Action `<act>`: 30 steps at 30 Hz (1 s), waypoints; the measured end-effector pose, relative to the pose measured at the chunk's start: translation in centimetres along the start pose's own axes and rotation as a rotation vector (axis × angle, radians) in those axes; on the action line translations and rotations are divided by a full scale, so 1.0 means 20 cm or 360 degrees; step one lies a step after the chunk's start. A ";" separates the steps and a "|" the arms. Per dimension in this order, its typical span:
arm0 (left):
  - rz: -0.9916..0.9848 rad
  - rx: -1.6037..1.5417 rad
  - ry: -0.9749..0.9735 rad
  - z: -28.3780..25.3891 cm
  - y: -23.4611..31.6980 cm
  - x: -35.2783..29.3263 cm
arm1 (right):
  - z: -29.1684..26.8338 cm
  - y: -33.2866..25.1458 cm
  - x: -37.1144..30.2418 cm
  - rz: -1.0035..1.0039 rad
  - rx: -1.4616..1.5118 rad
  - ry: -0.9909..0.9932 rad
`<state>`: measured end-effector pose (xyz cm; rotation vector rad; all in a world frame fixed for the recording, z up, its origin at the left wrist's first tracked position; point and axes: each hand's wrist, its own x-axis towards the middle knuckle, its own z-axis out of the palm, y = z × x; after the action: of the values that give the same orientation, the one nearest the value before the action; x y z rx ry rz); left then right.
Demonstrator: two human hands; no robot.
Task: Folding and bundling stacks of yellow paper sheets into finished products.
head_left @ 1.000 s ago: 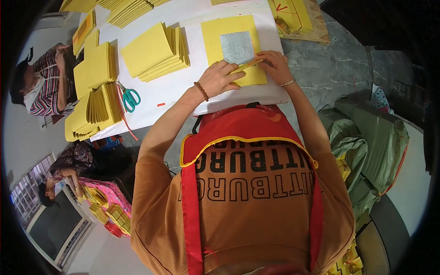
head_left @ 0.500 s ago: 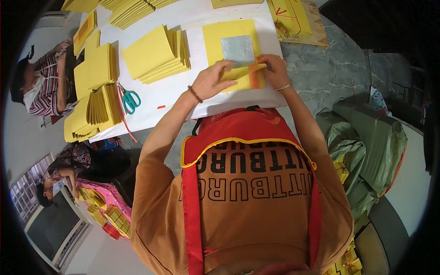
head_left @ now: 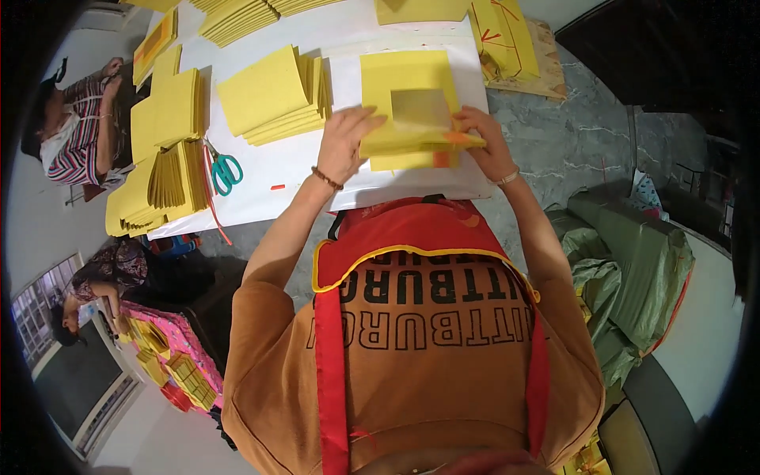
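A stack of yellow paper sheets (head_left: 378, 75) lies at the table's front right, with a silver square (head_left: 419, 108) on the top sheet. A sheet's near part stands lifted and bent, and an orange patch (head_left: 441, 160) shows below it. My left hand (head_left: 348, 141) pinches the left edge of this lifted yellow paper, its thumb partly hidden. At the right edge my right hand (head_left: 484, 144) grips the same paper between thumb and fingers, by an orange strip. To the left lies a fanned pile of folded yellow paper (head_left: 265, 91).
Teal-handled scissors (head_left: 227, 174) and a red string (head_left: 214, 210) lie left of my arm. More yellow paper piles (head_left: 178, 107) line the left side. A tied yellow bundle (head_left: 503, 39) sits beyond the right edge. Two people (head_left: 83, 134) work at left. Green wrapped bales (head_left: 629, 253) stand at right.
My left hand has moved left and slightly down to the paper's left edge. The lifted part, curled before, is now spread wide between both hands. The view has shifted slightly.
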<state>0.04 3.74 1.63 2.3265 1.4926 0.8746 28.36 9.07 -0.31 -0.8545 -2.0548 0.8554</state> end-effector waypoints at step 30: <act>-0.1186 -0.0507 -0.0167 0.16 0.06 -0.06 | 0.21 -0.04 -0.02 0.1271 -0.0121 -0.0098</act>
<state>2.52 2.57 -0.79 1.3926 1.8100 0.6916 25.02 7.09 -2.00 -1.7613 -1.7884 1.2213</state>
